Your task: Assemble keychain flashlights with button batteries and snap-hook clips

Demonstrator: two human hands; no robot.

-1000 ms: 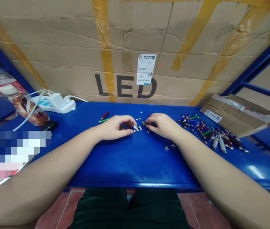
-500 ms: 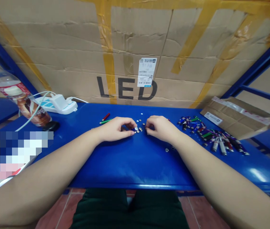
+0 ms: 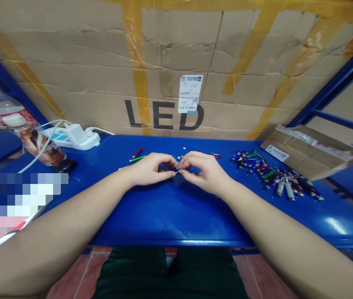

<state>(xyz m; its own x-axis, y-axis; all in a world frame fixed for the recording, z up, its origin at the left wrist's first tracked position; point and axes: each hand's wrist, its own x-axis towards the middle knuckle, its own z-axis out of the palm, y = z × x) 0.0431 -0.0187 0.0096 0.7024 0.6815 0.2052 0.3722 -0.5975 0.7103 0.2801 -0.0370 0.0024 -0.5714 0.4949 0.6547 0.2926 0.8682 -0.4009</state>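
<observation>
Both my hands meet at the middle of the blue table (image 3: 176, 216). My left hand (image 3: 153, 168) is closed around a small blue tube-shaped piece whose tip shows at its fingertips. My right hand (image 3: 203, 170) pinches something tiny against that tip; I cannot make out what. Small silver button cells (image 3: 183, 148) lie on the table just behind the fingers, mostly hidden by my right hand. A pile of small coloured keychain lights (image 3: 272, 174) lies to the right.
A red pen-like piece (image 3: 137, 152) and a green one (image 3: 137, 158) lie left of the hands. A white power strip (image 3: 75, 137) and a tilted plastic bottle (image 3: 26, 133) stand at the left. A large cardboard box marked LED (image 3: 176, 66) forms the back; a flat carton (image 3: 313, 149) lies right.
My right hand has moved left from the button cells to my left hand's fingertips, and the two hands now touch. My left hand has stayed put.
</observation>
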